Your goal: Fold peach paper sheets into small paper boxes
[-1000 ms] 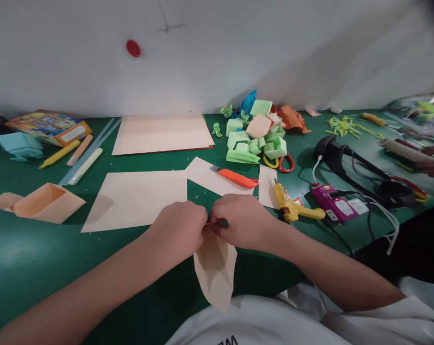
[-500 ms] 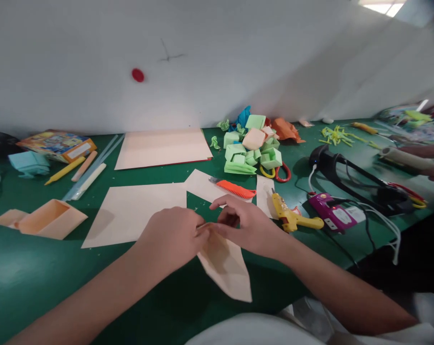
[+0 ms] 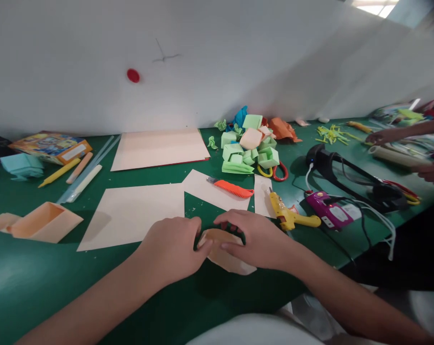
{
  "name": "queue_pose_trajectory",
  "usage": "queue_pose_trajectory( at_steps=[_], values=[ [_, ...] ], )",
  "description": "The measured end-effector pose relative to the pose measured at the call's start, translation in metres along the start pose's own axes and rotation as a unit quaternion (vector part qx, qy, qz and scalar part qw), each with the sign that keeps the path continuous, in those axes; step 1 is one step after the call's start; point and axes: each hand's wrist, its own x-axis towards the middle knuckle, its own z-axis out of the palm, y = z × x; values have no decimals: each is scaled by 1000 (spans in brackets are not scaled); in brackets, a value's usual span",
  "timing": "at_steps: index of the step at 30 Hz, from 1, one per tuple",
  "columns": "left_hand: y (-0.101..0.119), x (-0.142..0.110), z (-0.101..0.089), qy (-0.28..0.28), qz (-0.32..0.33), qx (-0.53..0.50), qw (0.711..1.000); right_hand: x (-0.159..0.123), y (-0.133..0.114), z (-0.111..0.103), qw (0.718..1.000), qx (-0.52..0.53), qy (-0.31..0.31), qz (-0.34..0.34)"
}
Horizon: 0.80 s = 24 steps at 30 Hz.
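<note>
Between both hands is a folded piece of peach paper [image 3: 228, 256], held just above the green table near its front. My left hand [image 3: 176, 247] pinches its left end, thumb on the near side. My right hand [image 3: 256, 237] grips the right part, thumb pressed against the paper and fingers curled over its far side. Just beyond lie a flat peach sheet [image 3: 138, 211], a smaller paper piece [image 3: 199, 184] and an orange utility knife [image 3: 234, 188]. A yellow glue gun [image 3: 289, 215] rests right of my right hand.
A folded peach paper box [image 3: 46, 221] sits at left, near glue sticks [image 3: 85, 182] and a yellow marker [image 3: 59, 172]. Behind are a paper stack [image 3: 159, 149] and folded green papers [image 3: 234, 153]. A purple power adapter [image 3: 328, 208] trails cables. Another person's hands [image 3: 432, 172] work at far right.
The folded paper has turned from hanging toward me to lying more sideways, tipped up between my hands. My right fingers have opened and regripped it. The other person's second hand has come into view.
</note>
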Motion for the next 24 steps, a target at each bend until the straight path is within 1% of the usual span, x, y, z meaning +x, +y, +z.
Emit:
queue_pose_trajectory(
  at_steps=[2, 4, 6, 8, 11, 15, 18, 22, 24],
  values=[
    [2, 1, 3, -19, -1, 19, 1000, -1, 4, 6, 1000, -19, 10, 17],
    [3, 4, 5, -31, -1, 34, 999, 0, 6, 12, 999, -29, 15, 19],
    [3, 6, 6, -35, -4, 45, 998, 1, 4, 15, 999, -22, 24, 0],
    [2, 7, 6, -34, -11, 49, 998, 2, 1, 17, 999, -8, 48, -18],
    [1, 8, 3, -19, -20, 32, 999, 4, -5, 17, 997, -5, 72, -26],
    [0, 7, -2, -3, -26, 14, 1000, 7, -10, 16, 998, -27, 54, -10],
    [-1, 7, -4, 10, -33, 18, 999, 7, -13, 17, 999, -19, 45, -6],
    [-4, 7, -5, 34, -30, 18, 999, 5, -15, 18, 997, 6, 69, -21],
    [-5, 8, -5, 41, -21, 10, 999, 4, -14, 20, 995, 2, 85, -43]
  ],
)
